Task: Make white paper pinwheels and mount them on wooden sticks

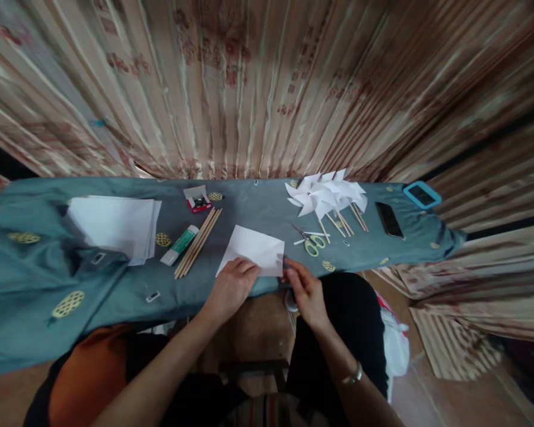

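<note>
Left hand [235, 284] resting, fingers together, on the near edge of 1 white sheet [258, 246]; right hand [307, 290] half-curled at its near right corner, grip uncertain. The sheet lies flat, no cuts visible. Beyond: loose wooden sticks [199, 243], unused; scissors [308, 238], idle; a paper stack [115, 222], apparently untouched; farthest, several white pinwheels [317, 198], seemingly complete.

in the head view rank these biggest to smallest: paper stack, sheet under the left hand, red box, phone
Largest: paper stack
Next: sheet under the left hand
Smallest: red box and phone, too alike to rank
</note>
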Demonstrator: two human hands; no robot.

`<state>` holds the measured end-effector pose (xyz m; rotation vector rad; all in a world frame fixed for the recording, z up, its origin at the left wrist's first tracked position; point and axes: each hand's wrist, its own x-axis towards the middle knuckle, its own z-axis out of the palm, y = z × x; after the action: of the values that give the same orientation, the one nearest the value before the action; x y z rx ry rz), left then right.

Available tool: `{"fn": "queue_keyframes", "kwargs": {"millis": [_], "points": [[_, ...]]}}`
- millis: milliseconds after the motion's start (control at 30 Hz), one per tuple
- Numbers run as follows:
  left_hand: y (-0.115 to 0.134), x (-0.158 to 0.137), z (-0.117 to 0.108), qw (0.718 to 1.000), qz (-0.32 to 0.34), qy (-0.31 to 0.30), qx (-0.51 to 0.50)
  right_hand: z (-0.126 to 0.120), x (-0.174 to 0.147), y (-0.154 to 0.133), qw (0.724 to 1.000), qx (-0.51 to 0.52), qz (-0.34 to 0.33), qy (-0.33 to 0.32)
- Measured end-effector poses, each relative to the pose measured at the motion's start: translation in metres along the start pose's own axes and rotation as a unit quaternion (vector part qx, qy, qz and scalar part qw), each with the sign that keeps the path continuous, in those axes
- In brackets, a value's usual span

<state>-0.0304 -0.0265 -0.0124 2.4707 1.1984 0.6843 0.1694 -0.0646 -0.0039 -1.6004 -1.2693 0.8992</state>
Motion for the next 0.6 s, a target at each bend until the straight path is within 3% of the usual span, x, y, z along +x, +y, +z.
{"fn": "queue_keyframes", "kwargs": {"millis": [67,200,400,600], "points": [[-0.006,-0.001,0.003,0.997,-0.021,0.041,-0.056,-0.015,0.006,-0.003,0.993,-0.083,-0.082,0.022],[-0.011,-0.002,0.004,0.978,-0.089,0.084,-0.167,-0.024,0.030,-0.009,0.970,-0.139,-0.184,-0.073],[-0.009,0.004,-0.004,0.951,-0.185,0.065,-0.238,0.002,0.079,-0.021,0.962,-0.078,-0.207,-0.161],[-0.015,0.003,-0.004,0.923,-0.256,0.068,-0.278,0.027,0.119,-0.018,0.957,-0.069,-0.180,-0.219]]}}
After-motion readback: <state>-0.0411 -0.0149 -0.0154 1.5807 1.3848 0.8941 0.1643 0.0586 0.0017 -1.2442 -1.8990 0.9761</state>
